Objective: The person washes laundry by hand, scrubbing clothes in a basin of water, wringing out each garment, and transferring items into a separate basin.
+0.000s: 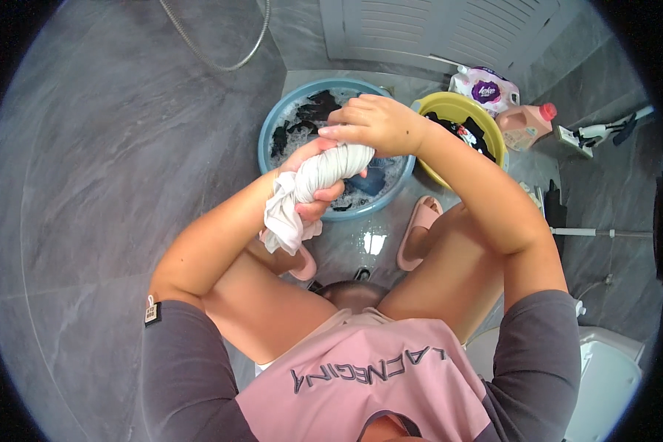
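A white cloth is twisted into a tight roll between my two hands, its loose end hanging down at the left. My left hand is wrapped round the roll from below, fingers curled over its side. At the upper end my right hand closes over the cloth, which hides part of its grip. Both hands are above a blue basin of sudsy water. Dark clothes and a blue garment soak in it.
Right of the blue basin stands a yellow basin holding dark clothes. Beyond it are a pink jug with a red cap and a white-and-purple package. A shower hose hangs at upper left; a toilet is at lower right.
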Demonstrator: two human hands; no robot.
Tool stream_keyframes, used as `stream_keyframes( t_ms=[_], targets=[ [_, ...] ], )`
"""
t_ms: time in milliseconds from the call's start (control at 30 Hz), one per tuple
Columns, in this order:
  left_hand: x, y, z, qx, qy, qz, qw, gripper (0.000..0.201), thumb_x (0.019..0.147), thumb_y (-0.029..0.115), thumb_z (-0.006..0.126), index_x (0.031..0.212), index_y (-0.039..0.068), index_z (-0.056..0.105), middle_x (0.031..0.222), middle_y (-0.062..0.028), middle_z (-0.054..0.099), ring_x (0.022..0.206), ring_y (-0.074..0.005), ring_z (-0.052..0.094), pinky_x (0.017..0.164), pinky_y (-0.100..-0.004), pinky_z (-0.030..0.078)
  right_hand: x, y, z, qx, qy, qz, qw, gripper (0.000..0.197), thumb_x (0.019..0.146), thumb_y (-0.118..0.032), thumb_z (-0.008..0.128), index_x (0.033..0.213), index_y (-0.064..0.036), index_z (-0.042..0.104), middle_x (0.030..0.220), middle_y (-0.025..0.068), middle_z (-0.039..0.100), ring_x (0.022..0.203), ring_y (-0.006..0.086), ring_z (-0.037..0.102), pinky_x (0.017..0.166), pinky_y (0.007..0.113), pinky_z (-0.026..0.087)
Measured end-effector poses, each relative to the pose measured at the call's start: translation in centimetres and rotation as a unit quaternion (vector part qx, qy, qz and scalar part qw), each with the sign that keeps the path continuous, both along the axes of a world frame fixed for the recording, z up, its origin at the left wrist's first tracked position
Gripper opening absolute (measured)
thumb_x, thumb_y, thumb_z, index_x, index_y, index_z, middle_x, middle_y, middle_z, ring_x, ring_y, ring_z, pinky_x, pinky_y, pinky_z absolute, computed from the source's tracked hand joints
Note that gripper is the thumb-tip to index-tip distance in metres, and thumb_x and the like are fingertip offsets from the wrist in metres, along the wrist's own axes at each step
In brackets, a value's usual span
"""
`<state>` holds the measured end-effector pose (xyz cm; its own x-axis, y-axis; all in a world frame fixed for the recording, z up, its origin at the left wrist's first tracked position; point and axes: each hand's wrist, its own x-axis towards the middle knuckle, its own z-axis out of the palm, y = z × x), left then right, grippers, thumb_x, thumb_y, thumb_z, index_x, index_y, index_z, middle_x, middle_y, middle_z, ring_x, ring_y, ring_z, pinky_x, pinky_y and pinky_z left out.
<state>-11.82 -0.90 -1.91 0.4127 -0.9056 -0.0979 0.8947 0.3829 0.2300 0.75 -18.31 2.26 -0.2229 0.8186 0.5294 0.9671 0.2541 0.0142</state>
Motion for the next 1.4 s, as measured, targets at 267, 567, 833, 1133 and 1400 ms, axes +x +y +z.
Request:
stream_keyframes(
  t_ms=[267, 567, 833, 1133, 1400],
  targets=[
    [-0.4, -1.7, 0.2, 0.012, -0.004, 0.016, 1.0, 0.061, 0.086, 0.048, 0.043, 0.133, 0.013, 0.031, 0.062, -0.0127, 0.05, 0.036, -0.0216, 0.047, 0.031, -0.0313, 0.036, 0.8, -1.8, -0.1, 0.026, 0.038, 0.022, 0.999, 0.023, 0.062, -0.012, 0.067, 0.083, -0.0073, 0.06, 0.094, 0.0052, 0.061, 0.087, 0.0251, 0.058, 0.074, 0.034, 0.049],
    [1.0, 1.2, -0.1, 0.126, -0.123, 0.044, 0.983, 0.063, 0.075, 0.02, 0.066, 0.127, 0.002, 0.035, 0.067, -0.0121, 0.052, 0.045, -0.0129, 0.047, 0.039, -0.0253, 0.04, 0.5, -3.2, 0.4, -0.152, 0.024, -0.119, 0.981, 0.053, 0.063, -0.003, 0.065, 0.114, -0.0143, 0.053, 0.082, 0.0041, 0.057, 0.079, 0.0241, 0.059, 0.065, 0.035, 0.05],
    [1.5, 2.1, 0.3, 0.35, -0.146, 0.01, 0.925, 0.055, 0.072, 0.017, 0.07, 0.118, 0.002, 0.043, 0.06, -0.0107, 0.051, 0.044, -0.0134, 0.046, 0.038, -0.0244, 0.038, 0.7, -1.2, -1.5, -0.156, -0.024, -0.154, 0.975, 0.019, 0.066, -0.006, 0.061, 0.084, -0.009, 0.055, 0.083, 0.0033, 0.057, 0.086, 0.0224, 0.058, 0.065, 0.035, 0.051],
    [2.9, 3.4, 0.7, 0.505, -0.316, -0.018, 0.803, 0.042, 0.067, 0.014, 0.072, 0.102, 0.001, 0.052, 0.076, -0.0109, 0.061, 0.064, -0.0185, 0.06, 0.059, -0.0308, 0.049, -0.2, -0.3, -2.0, -0.181, 0.049, -0.159, 0.969, 0.042, 0.069, -0.007, 0.061, 0.11, -0.0121, 0.055, 0.082, 0.0104, 0.059, 0.075, 0.0302, 0.062, 0.064, 0.038, 0.051],
    [3.1, 1.4, -1.2, 0.808, -0.532, 0.012, 0.254, 0.029, 0.07, 0.014, 0.064, 0.095, 0.006, 0.051, 0.077, -0.0135, 0.065, 0.071, -0.0305, 0.065, 0.061, -0.0412, 0.051, -0.8, 2.1, -6.3, -0.307, 0.07, -0.346, 0.884, 0.024, 0.071, -0.016, 0.063, 0.091, -0.0074, 0.055, 0.079, 0.0158, 0.063, 0.075, 0.0316, 0.064, 0.066, 0.041, 0.051]
  ],
)
